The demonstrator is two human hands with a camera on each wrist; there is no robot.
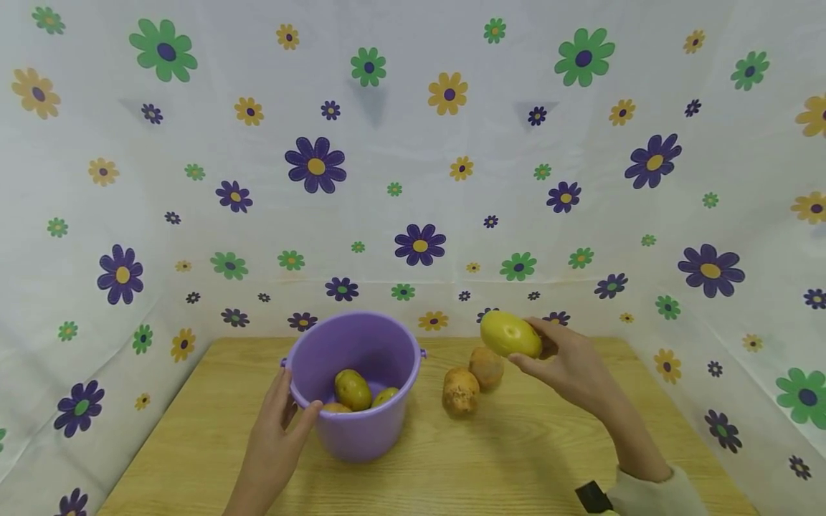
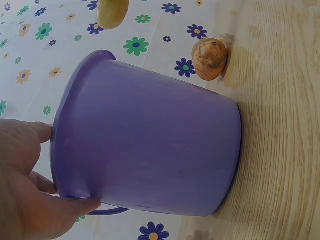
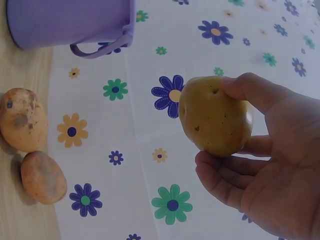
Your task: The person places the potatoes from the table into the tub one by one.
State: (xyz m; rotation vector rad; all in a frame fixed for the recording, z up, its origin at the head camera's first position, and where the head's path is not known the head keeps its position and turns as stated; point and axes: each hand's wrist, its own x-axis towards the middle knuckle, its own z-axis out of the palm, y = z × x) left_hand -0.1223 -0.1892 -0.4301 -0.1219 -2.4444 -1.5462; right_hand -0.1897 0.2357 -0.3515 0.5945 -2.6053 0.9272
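Note:
A yellow, smooth-skinned potato is held up in the air by my right hand, between thumb and fingertips. The right wrist view shows dark eyes on this potato. My left hand grips the near left rim of a purple bucket that stands upright on the table. Seen from the left wrist, the thumb presses the bucket's outside just below the rim. Inside the bucket lie a greenish potato, a second greenish one and a brownish one, the latter two partly hidden by the rim.
Two brown, blotchy potatoes, one nearer and one farther, lie side by side on the wooden table, right of the bucket. A white flower-patterned sheet surrounds the table at the back and both sides. The bucket's handle hangs down.

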